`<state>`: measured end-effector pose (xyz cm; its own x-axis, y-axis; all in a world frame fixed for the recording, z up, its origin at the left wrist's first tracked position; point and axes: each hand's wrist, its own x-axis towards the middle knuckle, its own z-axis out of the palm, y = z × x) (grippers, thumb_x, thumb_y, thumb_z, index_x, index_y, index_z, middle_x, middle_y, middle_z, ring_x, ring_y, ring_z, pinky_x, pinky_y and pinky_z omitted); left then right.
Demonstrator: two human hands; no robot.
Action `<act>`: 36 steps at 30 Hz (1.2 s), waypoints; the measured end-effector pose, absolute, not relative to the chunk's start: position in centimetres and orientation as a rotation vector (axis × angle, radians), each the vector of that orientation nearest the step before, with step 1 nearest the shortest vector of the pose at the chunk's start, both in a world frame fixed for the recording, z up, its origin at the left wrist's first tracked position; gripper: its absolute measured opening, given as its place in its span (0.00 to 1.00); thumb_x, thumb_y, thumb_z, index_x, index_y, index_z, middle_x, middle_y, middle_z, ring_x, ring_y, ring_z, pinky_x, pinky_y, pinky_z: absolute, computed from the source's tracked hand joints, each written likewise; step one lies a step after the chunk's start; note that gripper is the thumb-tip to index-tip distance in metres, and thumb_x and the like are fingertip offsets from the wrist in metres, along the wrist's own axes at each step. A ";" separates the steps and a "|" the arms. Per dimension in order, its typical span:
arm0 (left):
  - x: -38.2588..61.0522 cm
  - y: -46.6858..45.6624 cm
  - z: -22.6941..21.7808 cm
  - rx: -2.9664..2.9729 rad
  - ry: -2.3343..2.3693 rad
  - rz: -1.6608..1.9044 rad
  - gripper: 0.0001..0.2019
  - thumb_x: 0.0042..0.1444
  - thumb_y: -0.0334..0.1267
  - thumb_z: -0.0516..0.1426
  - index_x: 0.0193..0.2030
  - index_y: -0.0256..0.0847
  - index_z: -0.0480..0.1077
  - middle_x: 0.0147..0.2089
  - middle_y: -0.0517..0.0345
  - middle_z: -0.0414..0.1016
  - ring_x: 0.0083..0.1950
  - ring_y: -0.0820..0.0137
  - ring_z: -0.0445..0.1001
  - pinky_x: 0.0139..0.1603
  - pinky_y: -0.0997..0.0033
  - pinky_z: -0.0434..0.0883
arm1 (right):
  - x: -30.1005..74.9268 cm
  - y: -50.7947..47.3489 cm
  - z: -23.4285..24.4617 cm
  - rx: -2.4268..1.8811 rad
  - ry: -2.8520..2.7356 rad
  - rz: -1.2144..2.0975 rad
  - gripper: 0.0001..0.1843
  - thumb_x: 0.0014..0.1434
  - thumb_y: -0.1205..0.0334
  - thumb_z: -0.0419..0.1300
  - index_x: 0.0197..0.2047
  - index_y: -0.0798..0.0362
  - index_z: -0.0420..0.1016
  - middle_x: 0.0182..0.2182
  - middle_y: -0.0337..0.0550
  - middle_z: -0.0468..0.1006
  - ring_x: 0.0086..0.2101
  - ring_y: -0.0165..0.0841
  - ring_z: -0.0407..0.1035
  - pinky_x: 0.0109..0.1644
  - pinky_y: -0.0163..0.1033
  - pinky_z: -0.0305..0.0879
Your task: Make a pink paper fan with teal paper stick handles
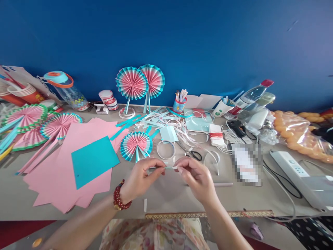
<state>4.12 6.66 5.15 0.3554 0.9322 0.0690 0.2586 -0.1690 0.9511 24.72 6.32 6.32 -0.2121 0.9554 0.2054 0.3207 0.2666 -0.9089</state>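
Held level between my two hands is a thin pale strip point(170, 167), white towards the right; whether it is paper or tape I cannot make out. My left hand point(145, 175) pinches its left end between thumb and fingers. At the right end my right hand point(196, 177) pinches it the same way. Just beyond the hands lie a roll of tape point(166, 149), black-handled scissors point(196, 155) and a pleated teal-and-pink paper fan point(136, 146). A thin pinkish stick point(223, 184) rests to the right of my right hand.
Pink paper sheets point(62, 177) with a teal sheet point(95, 161) on top spread at left. Two fans point(132, 83) stand at the back. White paper scraps point(166, 119) litter the middle. A power strip point(293, 170), cables and a bottle point(253, 93) occupy the right.
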 end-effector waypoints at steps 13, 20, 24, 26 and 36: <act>4.2 5.6 4.7 2.244 1.056 1.184 0.13 0.61 0.31 0.58 0.52 0.43 0.70 0.48 0.49 0.75 0.50 0.62 0.73 0.53 0.60 0.70 | 23.4 5.2 6.3 -1.163 -1.363 1.311 0.09 0.59 0.57 0.60 0.33 0.53 0.76 0.25 0.41 0.77 0.28 0.32 0.72 0.34 0.35 0.70; 4.4 5.8 5.0 1.993 0.955 1.250 0.08 0.62 0.33 0.58 0.48 0.43 0.73 0.44 0.51 0.78 0.46 0.64 0.76 0.47 0.64 0.73 | 23.0 5.0 6.0 -1.179 -1.370 1.248 0.09 0.60 0.57 0.59 0.32 0.53 0.74 0.28 0.42 0.77 0.28 0.32 0.72 0.33 0.36 0.70; 4.2 5.9 5.1 1.766 0.905 1.304 0.10 0.61 0.33 0.60 0.48 0.44 0.75 0.45 0.51 0.79 0.48 0.63 0.76 0.50 0.64 0.72 | 23.0 5.0 5.2 -1.201 -1.384 1.172 0.09 0.62 0.57 0.57 0.32 0.52 0.73 0.27 0.40 0.75 0.27 0.31 0.71 0.32 0.35 0.69; 3.9 6.2 5.2 1.645 0.865 1.349 0.09 0.61 0.33 0.61 0.48 0.45 0.76 0.46 0.51 0.79 0.50 0.62 0.75 0.51 0.62 0.72 | 23.7 5.4 4.7 -1.264 -1.455 1.049 0.10 0.64 0.58 0.56 0.34 0.52 0.72 0.26 0.39 0.75 0.27 0.32 0.71 0.32 0.35 0.68; 1.6 8.1 5.4 1.315 0.748 1.579 0.08 0.60 0.41 0.61 0.45 0.51 0.79 0.49 0.52 0.76 0.55 0.60 0.71 0.54 0.55 0.71 | 29.5 8.0 3.5 -1.547 -2.061 -0.001 0.17 0.63 0.69 0.52 0.51 0.49 0.76 0.41 0.47 0.80 0.40 0.43 0.71 0.44 0.48 0.68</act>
